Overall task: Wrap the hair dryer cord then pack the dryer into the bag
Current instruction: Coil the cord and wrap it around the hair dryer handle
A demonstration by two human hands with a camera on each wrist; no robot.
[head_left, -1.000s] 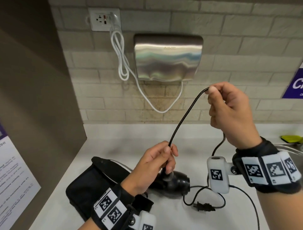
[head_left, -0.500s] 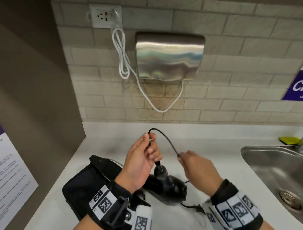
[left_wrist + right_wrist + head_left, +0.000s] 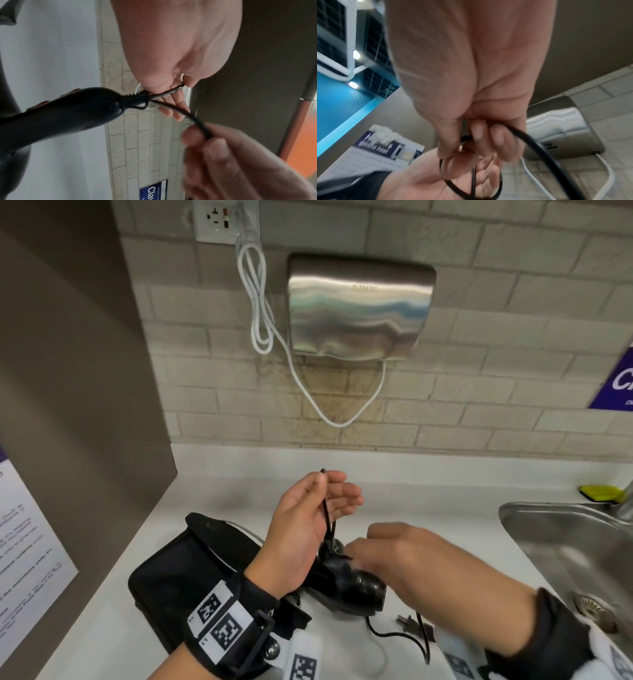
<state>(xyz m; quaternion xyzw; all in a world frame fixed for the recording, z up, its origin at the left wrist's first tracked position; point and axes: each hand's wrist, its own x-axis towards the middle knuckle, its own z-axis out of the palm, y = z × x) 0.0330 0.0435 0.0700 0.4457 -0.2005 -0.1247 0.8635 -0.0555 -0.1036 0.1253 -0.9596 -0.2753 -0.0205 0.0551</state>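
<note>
A black hair dryer lies on the white counter, partly over a black bag at the front left. Its black cord rises from the handle end as a folded loop. My left hand pinches the top of that loop between thumb and forefinger, the other fingers spread. My right hand is low beside the dryer's handle, blurred, its fingers curled round the cord. The rest of the cord and its plug trail on the counter in front.
A steel sink lies at the right with a yellow sponge behind it. On the brick wall hang a steel hand dryer, its white cable and an outlet. A brown partition closes the left side.
My right hand came down from high at the right to the dryer's handle, bringing the cord with it. The left hand moved from the handle end up to pinching a folded loop.
</note>
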